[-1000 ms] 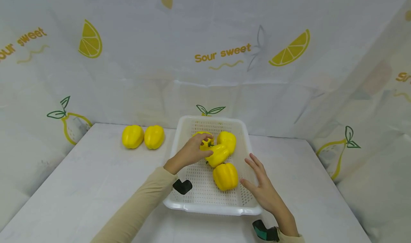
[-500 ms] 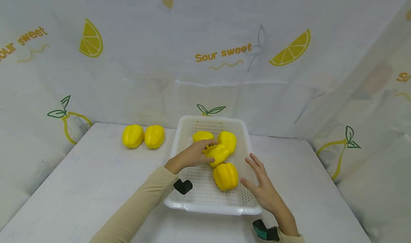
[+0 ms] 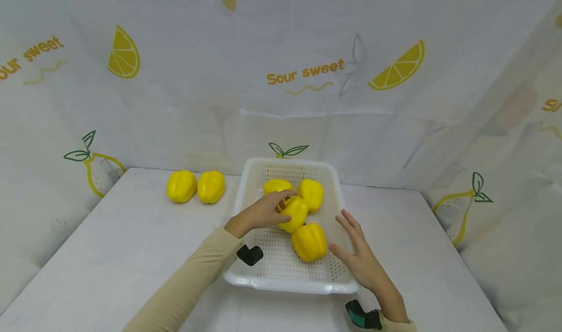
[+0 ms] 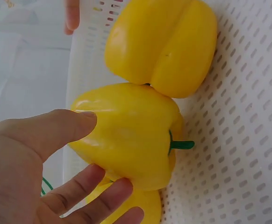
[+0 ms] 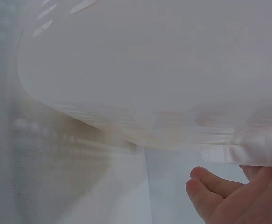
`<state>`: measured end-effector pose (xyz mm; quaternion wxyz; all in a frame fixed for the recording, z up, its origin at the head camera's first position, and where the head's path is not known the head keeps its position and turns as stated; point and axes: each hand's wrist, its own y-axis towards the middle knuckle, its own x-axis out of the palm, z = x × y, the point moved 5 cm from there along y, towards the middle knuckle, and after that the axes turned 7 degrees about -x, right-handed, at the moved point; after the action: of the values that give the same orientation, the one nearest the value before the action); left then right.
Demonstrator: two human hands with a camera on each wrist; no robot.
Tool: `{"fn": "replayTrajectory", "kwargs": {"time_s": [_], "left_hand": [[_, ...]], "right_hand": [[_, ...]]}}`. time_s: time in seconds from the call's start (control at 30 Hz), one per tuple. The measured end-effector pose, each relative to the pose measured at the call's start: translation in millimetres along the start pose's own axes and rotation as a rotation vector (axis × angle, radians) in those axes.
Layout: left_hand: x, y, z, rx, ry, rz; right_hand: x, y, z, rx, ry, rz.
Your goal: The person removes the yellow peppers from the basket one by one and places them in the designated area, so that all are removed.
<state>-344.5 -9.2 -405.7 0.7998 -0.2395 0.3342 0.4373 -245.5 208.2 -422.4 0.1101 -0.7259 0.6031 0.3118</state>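
In the head view, the glossy yellow bell pepper [image 3: 295, 216] inside the white perforated plastic basket [image 3: 303, 287] has turned and shifted against another, nearer yellow bell pepper [image 3: 310, 243]. The left hand [image 3: 265, 210] is at it, ungripping.

Left wrist: thumb and spread fingers overlap the pepper, its green stem [image 4: 182, 144] pointing away.

Right wrist: the right hand [image 5: 239, 196], released, extends its fingers beside the basket.

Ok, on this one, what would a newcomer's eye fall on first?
Probably the four yellow bell peppers in the white perforated basket at the center, with the left hand over one. Two more peppers sit side by side left of the basket. Behind, yellow lemon slices stand out on the pale backdrop.
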Motion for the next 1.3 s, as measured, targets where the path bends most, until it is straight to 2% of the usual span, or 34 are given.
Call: {"fn": "replayTrajectory", "kwargs": {"time_s": [0.2, 0.43, 0.73, 0.93, 1.2, 1.3], "left_hand": [[2.2, -0.3, -3.3, -0.013, 0.027, -0.015], [2.4, -2.2, -7.4, -0.102, -0.008, -0.005], [1.0, -3.0, -6.3, -0.098, -0.024, 0.01], [2.3, -3.4, -7.2, -0.148, 0.012, -0.026], [4.0, -4.8, -6.8, -0.116, -0.048, -0.061], [3.6, -6.0, -6.3, -0.117, -0.033, -0.067]], "right_hand": [[0.6, 0.0, 0.1, -0.002, -0.001, 0.003], [0.9, -0.3, 0.0, 0.013, -0.002, 0.003], [1.0, -1.0, -0.1, 0.016, -0.001, 0.002], [0.4, -1.2, -0.8, 0.012, -0.003, 0.004], [0.6, -1.1, -0.7, 0.009, -0.001, 0.003], [0.8, -1.0, -1.0, 0.003, 0.003, 0.001]]}}
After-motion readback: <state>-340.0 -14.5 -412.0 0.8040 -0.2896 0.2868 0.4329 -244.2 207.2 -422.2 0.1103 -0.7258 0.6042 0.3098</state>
